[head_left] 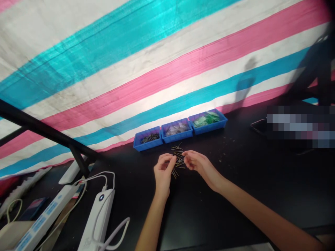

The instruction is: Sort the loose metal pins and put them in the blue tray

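Note:
A loose pile of thin, stick-like metal pieces (179,161), dark with a golden sheen, lies on the black table (235,195); they may be drill bits or long screws. On the pile's left side is my left hand (163,169), its thumb and fingers pinched together. My right hand (200,167) faces it from the right, fingers curled in towards the thumb. Whatever either pinch holds is too small to make out. Behind the pile, a blue bin (148,146) contains more of the dark thin pieces.
Beside that bin stand a blue bin (178,138) of clear plastic packets and another blue bin (210,128) of green packets. At left are a white power bank (95,223) with a cable and a power strip (47,214). A phone (258,127) lies right; a striped sheet (146,80) hangs behind.

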`<control>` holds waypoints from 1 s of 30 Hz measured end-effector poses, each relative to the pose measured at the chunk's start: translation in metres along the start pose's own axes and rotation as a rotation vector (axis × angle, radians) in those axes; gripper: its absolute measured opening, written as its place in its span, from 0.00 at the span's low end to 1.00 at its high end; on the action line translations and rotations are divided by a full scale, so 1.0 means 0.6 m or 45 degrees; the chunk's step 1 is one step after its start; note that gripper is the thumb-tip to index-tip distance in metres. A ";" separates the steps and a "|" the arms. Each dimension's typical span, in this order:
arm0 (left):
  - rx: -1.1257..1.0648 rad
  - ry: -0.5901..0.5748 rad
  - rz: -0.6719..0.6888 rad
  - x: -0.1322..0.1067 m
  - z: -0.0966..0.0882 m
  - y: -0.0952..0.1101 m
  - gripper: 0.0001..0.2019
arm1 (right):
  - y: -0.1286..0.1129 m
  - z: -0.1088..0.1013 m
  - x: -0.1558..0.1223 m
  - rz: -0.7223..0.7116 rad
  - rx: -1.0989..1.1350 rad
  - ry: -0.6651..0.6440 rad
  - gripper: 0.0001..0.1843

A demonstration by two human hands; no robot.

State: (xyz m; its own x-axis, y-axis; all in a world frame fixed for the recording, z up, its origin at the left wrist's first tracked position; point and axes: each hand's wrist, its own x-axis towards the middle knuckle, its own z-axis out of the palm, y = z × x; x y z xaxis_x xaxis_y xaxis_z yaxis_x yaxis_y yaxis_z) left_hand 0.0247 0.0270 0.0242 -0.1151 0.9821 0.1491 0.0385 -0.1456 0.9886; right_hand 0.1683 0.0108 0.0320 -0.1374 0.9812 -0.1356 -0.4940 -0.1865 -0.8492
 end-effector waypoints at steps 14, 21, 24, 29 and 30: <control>-0.198 -0.163 -0.127 -0.010 0.004 0.010 0.06 | -0.004 0.002 -0.002 -0.087 -0.040 0.019 0.12; -0.522 -0.432 -0.177 -0.016 0.001 0.031 0.10 | -0.005 0.000 -0.003 -0.069 -0.047 0.026 0.10; -0.528 -0.485 -0.223 -0.019 0.002 0.042 0.14 | -0.008 0.001 -0.003 -0.063 -0.058 0.035 0.11; -0.507 -0.484 -0.223 -0.022 0.006 0.048 0.17 | -0.012 0.001 -0.005 -0.056 -0.063 0.025 0.10; -0.488 -0.477 -0.227 -0.023 0.006 0.048 0.17 | -0.012 0.001 -0.005 -0.052 -0.066 0.027 0.10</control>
State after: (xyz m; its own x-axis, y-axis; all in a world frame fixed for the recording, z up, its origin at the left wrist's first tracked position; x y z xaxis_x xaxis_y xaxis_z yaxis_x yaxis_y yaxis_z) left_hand 0.0309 0.0099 0.0504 0.2764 0.9606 0.0305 -0.3207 0.0623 0.9451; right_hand 0.1717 0.0092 0.0388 -0.0994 0.9889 -0.1104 -0.4535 -0.1438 -0.8796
